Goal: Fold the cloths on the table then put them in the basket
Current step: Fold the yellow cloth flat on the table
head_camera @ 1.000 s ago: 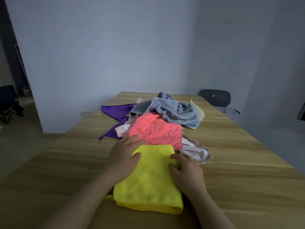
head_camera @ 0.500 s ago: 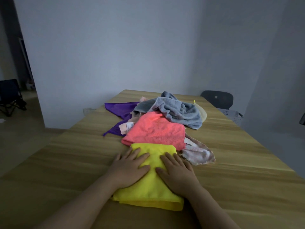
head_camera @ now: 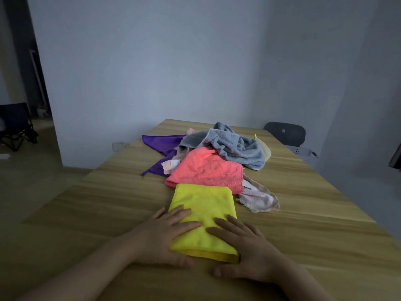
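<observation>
While both hands lie flat on it, fingers (head_camera: pixel 178 213) straight and gripping nothing, the folded yellow cloth (head_camera: pixel 204 203) sits on the table (head_camera: pixel 108 203) just before the heap of cloths (head_camera: pixel 217 168), left hand (head_camera: pixel 165 235) and right hand (head_camera: pixel 245 246) at its near corners. It looks soft, light and limp; pinched by one corner it would likely unfold, so a hold under the thick near fold seems best.

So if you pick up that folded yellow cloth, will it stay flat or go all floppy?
Probably floppy: the folded yellow fuzzy cloth has soft, rounded fold edges, so it would likely droop or unfold unless the left hand and right hand support it. It looks thin, so probably light.
</observation>
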Demonstrator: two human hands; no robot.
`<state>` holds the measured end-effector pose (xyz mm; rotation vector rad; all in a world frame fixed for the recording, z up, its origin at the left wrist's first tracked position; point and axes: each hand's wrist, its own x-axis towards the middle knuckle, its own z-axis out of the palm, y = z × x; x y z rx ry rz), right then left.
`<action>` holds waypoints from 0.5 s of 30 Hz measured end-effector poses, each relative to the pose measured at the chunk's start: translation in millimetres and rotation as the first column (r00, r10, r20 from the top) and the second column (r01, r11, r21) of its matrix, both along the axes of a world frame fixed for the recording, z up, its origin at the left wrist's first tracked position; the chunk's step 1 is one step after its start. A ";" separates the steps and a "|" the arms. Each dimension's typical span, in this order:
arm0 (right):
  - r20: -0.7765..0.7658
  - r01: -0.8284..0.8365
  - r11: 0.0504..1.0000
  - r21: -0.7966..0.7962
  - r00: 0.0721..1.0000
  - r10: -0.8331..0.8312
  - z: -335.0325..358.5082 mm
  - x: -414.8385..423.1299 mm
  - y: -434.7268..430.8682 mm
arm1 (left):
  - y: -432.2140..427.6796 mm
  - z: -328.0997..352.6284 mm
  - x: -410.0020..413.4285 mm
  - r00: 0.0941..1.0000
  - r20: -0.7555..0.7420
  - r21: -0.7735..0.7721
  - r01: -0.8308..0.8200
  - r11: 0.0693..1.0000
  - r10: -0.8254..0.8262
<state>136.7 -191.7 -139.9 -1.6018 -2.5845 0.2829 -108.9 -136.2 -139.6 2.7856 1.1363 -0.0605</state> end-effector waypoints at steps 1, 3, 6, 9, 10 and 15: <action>-0.012 0.014 1.000 0.017 1.000 -0.013 0.1 -1.0 -0.8 | -0.9 -1.1 -0.3 1.000 0.027 0.018 -0.006 1.000 0.005; -0.057 0.044 0.995 0.087 0.998 -0.039 -0.8 -0.9 -1.8 | -5.4 -2.2 -2.5 0.987 0.159 0.065 -0.040 0.997 0.029; -0.113 0.069 0.984 0.162 0.992 -0.051 -1.1 -0.4 -4.5 | -12.8 -6.1 -7.1 0.916 0.400 0.271 -0.079 0.959 -0.037; -0.234 0.148 0.974 0.174 0.967 -0.105 2.0 -0.2 -4.4 | -17.2 -2.1 -11.3 0.918 0.394 0.288 -0.073 0.955 -0.049; -0.314 0.207 0.968 0.144 0.937 -0.153 5.8 -0.9 -4.9 | -16.4 -3.8 -12.5 0.923 0.383 0.161 -0.092 0.983 0.024; -0.383 0.320 0.947 0.015 0.877 -0.290 25.5 -11.6 10.4 | -0.5 3.3 -7.3 0.761 0.581 -0.170 -0.234 0.957 0.290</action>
